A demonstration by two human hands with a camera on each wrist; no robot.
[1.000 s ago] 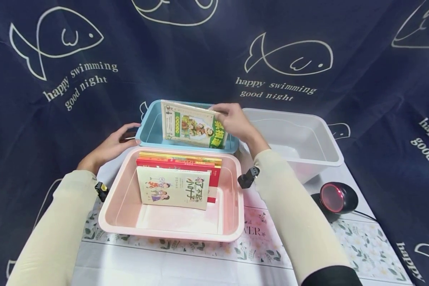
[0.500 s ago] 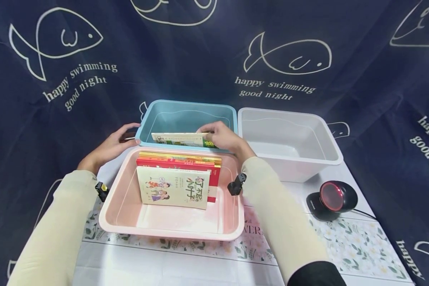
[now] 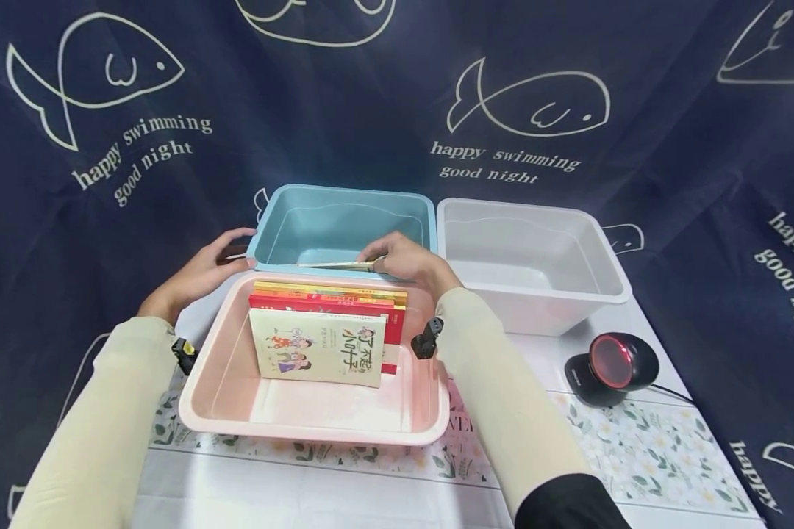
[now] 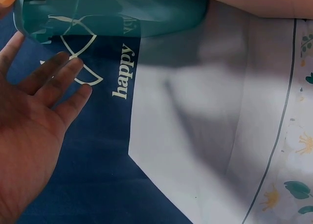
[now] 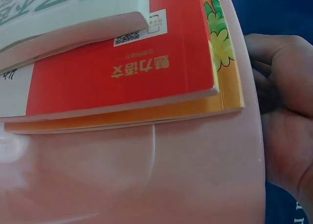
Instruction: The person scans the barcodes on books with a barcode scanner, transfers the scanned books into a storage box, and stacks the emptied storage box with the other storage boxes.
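Note:
My right hand (image 3: 405, 260) reaches into the blue bin (image 3: 344, 192) and grips the right end of a green-covered book (image 3: 334, 265), which lies low in the bin with only its thin edge showing. In the right wrist view the right hand (image 5: 286, 131) is curled just past the pink bin's rim. My left hand (image 3: 201, 272) lies with straight fingers beside the blue bin's left corner (image 4: 122, 13); the left hand (image 4: 34, 126) holds nothing. The pink bin (image 3: 304, 432) in front holds three upright books: a pale one (image 3: 317, 347), a red one (image 5: 122, 72) and an orange one (image 5: 146, 119).
A white bin (image 3: 529, 207) stands to the right of the blue one. A black scanner with a red window (image 3: 618, 361) sits at the right on the floral tablecloth (image 3: 635, 448). A dark blue fish-print cloth (image 3: 370, 95) hangs behind.
My right hand has lowered the green book from upright above the blue bin down into it, so that only its edge shows. The left hand has stayed in place.

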